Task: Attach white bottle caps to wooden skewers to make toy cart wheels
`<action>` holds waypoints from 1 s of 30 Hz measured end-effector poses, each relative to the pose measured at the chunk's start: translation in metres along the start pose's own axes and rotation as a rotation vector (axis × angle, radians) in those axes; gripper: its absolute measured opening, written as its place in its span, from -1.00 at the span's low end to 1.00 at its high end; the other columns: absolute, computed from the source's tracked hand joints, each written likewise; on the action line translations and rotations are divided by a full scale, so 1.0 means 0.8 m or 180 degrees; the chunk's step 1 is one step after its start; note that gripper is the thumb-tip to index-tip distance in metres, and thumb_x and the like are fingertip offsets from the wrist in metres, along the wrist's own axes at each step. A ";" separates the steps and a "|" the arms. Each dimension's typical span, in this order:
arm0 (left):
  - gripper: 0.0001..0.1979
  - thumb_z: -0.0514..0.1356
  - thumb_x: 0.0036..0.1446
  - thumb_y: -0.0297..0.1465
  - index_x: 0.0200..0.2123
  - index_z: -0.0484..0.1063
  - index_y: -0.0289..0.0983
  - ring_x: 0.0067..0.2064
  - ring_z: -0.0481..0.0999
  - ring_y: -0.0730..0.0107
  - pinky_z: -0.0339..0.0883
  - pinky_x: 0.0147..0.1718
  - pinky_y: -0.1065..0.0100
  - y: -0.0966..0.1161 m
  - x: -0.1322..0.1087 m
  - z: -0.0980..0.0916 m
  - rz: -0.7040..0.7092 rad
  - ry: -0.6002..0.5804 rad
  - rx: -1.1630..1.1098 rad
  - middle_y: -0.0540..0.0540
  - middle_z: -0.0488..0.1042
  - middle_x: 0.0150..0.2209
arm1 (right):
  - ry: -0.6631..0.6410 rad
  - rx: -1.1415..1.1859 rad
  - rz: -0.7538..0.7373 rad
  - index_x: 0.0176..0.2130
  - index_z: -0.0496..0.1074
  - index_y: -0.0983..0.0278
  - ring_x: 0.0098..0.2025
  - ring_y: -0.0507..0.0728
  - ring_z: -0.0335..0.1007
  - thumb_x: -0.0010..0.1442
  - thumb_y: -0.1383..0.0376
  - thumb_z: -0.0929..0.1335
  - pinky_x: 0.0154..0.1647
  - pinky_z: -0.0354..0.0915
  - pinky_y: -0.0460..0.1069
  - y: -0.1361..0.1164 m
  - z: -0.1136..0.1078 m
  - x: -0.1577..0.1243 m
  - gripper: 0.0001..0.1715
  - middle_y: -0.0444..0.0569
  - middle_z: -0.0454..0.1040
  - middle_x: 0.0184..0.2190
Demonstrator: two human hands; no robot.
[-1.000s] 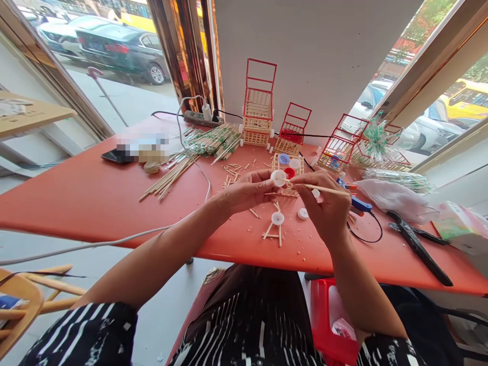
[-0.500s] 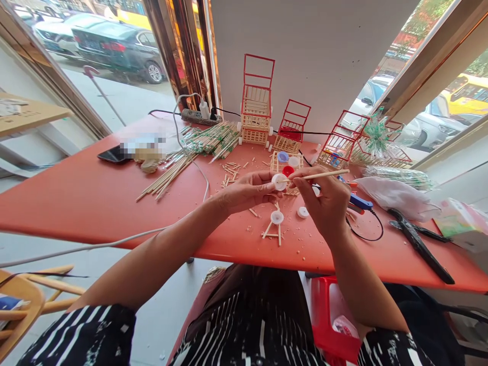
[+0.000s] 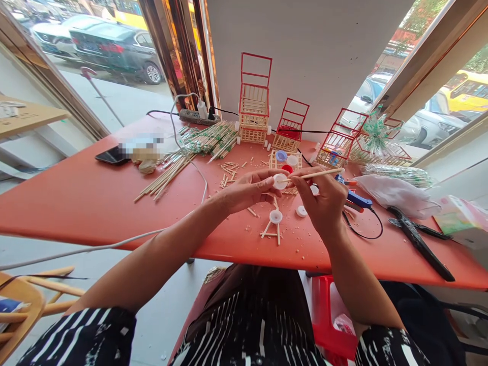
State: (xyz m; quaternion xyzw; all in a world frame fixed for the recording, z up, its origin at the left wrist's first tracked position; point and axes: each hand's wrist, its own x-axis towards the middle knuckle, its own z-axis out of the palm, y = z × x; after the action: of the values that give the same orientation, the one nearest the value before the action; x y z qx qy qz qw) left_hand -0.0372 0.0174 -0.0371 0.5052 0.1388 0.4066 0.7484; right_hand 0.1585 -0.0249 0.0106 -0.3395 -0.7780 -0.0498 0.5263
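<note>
Left hand: your left hand point(image 3: 249, 190) is raised over the orange table point(image 3: 76, 198), fingers pinched shut around a small white bottle cap point(image 3: 279, 181), its open side turned toward your right hand.
Right hand: your right hand point(image 3: 324, 201) grips a thin wooden stick point(image 3: 316, 174) between thumb and fingers; the stick lies nearly level, its left tip touching the cap's middle.
Cap and stick: both are held in the air, just above the table's middle, between your two hands.
Below the hands: a second white cap with short sticks attached point(image 3: 275, 218) lies on the table, and a loose white cap point(image 3: 301, 211) sits just right of it.
Far side: three small red and wood stick carts point(image 3: 254, 101) stand in a row against a white board; a little stick tray holding coloured caps point(image 3: 285, 160) sits just beyond your hands.
Left side: a bundle of long wooden sticks point(image 3: 168, 175) lies beside green-wrapped stick packs point(image 3: 209, 138), with a black phone point(image 3: 110, 155) farther left.
Right side: a blue glue gun point(image 3: 356, 199) lies close to your right hand; black pliers point(image 3: 419, 241) lie farther right, near a white plastic bag point(image 3: 392, 193).
</note>
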 end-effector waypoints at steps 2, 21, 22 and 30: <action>-0.47 0.46 0.09 -0.14 0.10 0.56 -0.18 -0.18 0.59 0.41 0.47 -0.24 0.43 0.000 0.000 -0.001 0.0072 0.0077 0.0203 -0.15 0.57 -0.07 | 0.0053 -0.0026 0.0010 -0.26 0.55 0.19 -0.34 0.06 0.54 0.36 0.26 0.41 -0.28 0.38 -0.01 0.001 0.001 -0.001 -0.88 -0.09 0.67 -0.28; -0.64 0.37 0.20 -0.20 -0.01 0.55 -0.28 -0.02 0.58 0.22 0.43 0.01 0.25 -0.015 -0.006 0.020 0.1774 0.1017 0.3977 -0.16 0.63 -0.07 | -0.0178 -0.0229 0.0217 -0.32 0.50 0.21 -0.45 0.04 0.45 0.36 0.20 0.42 -0.37 0.27 -0.01 0.009 0.003 -0.008 -0.79 -0.14 0.59 -0.45; -0.67 0.37 0.21 -0.22 -0.03 0.56 -0.27 -0.04 0.59 0.22 0.43 0.01 0.25 -0.015 -0.006 0.021 0.1724 0.1032 0.4004 -0.15 0.63 -0.10 | -0.0178 -0.0226 0.0214 -0.33 0.50 0.21 -0.44 0.04 0.45 0.36 0.20 0.42 -0.38 0.27 -0.01 0.010 0.004 -0.009 -0.79 -0.14 0.59 -0.46; -0.70 0.37 0.21 -0.20 -0.08 0.61 -0.25 -0.08 0.60 0.24 0.42 -0.01 0.27 -0.017 -0.005 0.023 0.1547 0.1004 0.3663 -0.13 0.65 -0.12 | -0.0172 -0.0180 0.0232 -0.36 0.48 0.22 -0.47 0.03 0.41 0.35 0.21 0.42 -0.39 0.25 -0.02 0.012 0.006 -0.011 -0.76 -0.15 0.56 -0.49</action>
State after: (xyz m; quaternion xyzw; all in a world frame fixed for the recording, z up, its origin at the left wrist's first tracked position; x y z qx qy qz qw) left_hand -0.0221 0.0003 -0.0415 0.7770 0.3248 0.4945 0.2150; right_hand 0.1627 -0.0197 -0.0018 -0.3836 -0.7773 -0.0434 0.4967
